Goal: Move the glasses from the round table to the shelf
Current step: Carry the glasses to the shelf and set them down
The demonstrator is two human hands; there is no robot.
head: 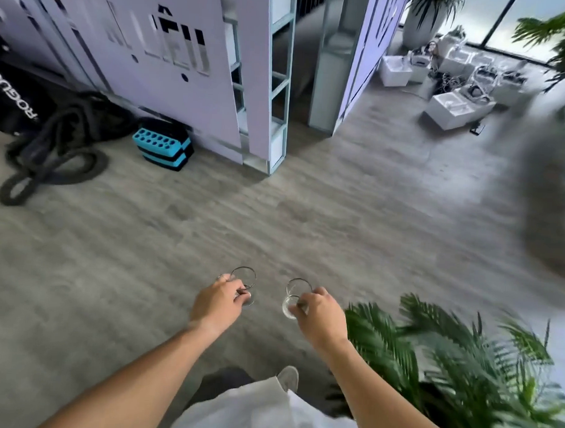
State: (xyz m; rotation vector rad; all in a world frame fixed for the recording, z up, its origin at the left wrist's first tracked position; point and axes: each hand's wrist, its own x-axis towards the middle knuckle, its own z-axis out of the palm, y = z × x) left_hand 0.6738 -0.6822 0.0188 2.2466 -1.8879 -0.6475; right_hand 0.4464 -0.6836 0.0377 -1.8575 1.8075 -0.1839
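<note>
- Two clear drinking glasses, one per hand, held over the wood floor (274, 220).
- Left hand (217, 303) grips the left glass (244, 281), fingers curled.
- Right hand (318, 315) grips the right glass (295, 297) likewise.

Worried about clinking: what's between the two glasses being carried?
Nothing but bare floor shows between the left glass and right glass, head view.

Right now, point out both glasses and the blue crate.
Left glass (243, 274), head view, on its rim.
Right glass (295, 289), head view, on its rim.
Blue crate (162, 145), head view, on its holed top.
</note>
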